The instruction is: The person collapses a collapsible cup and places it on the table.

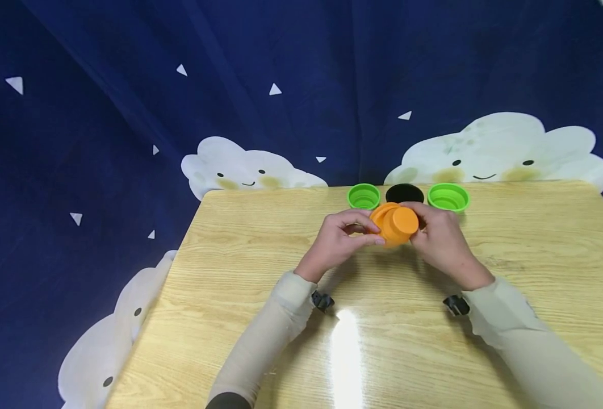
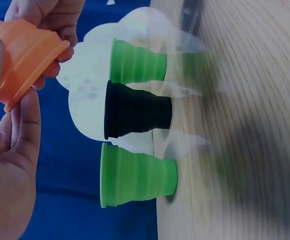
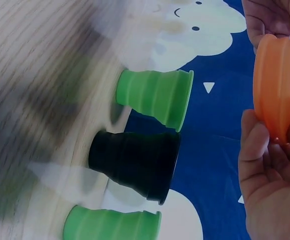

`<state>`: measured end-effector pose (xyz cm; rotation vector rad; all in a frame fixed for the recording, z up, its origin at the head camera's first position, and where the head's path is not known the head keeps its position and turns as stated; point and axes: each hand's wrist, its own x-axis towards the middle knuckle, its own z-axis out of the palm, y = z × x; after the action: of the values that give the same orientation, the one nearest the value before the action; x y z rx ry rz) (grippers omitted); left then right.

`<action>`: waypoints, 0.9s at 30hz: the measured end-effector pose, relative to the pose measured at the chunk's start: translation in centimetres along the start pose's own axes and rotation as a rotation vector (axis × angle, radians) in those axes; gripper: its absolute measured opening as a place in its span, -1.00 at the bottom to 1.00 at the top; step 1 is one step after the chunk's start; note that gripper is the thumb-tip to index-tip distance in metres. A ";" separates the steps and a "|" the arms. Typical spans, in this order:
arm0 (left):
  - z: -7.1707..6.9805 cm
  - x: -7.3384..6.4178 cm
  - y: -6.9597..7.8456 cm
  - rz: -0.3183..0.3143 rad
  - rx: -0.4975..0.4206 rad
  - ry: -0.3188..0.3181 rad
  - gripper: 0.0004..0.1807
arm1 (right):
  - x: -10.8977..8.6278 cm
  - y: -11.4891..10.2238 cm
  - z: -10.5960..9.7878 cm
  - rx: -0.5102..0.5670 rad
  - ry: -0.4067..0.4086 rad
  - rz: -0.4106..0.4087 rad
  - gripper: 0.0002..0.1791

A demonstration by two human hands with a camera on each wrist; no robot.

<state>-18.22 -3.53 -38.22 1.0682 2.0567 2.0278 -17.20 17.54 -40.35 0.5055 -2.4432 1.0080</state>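
An orange collapsible cup is held between both hands above the table, its small base tilted toward the head camera. My left hand pinches the wide rim side, thumb on the outside. On the opposite side, my right hand grips the cup with curled fingers. The left wrist view shows the orange cup with its ridged wall slanted and fingers at its rim. Just behind the hands, a black cup stands upright between a green cup on the left and another green cup on the right.
The wooden table carries the standing cups near its far edge. A dark blue curtain with white clouds and triangles hangs behind and to the left. A bright light reflection lies on the tabletop between the forearms.
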 end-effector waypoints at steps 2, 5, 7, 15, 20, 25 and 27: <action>0.1 0.1 0.1 0.024 0.037 -0.002 -0.85 | 0.1 -0.1 0.0 -0.006 0.001 0.003 -0.61; 0.3 0.1 0.1 0.043 0.085 0.019 -0.87 | 0.2 -0.3 0.1 -0.012 0.008 0.002 -0.68; 0.5 0.2 0.1 0.054 0.116 0.053 -0.88 | 0.2 -0.4 0.1 -0.011 0.017 0.004 -0.73; 1.0 0.3 -0.1 0.022 0.190 0.242 -0.89 | 0.2 -1.0 0.0 0.181 0.021 0.135 -0.75; 1.1 0.4 -0.4 -0.036 0.193 0.336 -0.89 | 0.1 -1.7 -0.5 0.481 -0.029 0.250 -0.76; 1.2 0.5 -0.5 -0.067 0.167 0.380 -0.87 | -0.1 -3.2 -1.2 0.556 -0.023 0.173 -0.78; 1.2 0.4 -0.5 -0.074 0.148 0.384 -0.84 | -0.2 -3.9 -1.3 0.552 -0.002 0.157 -0.80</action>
<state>-18.16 -2.24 -38.60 0.6416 2.4157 2.2129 -14.82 15.96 -37.43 0.4871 -2.2126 1.7622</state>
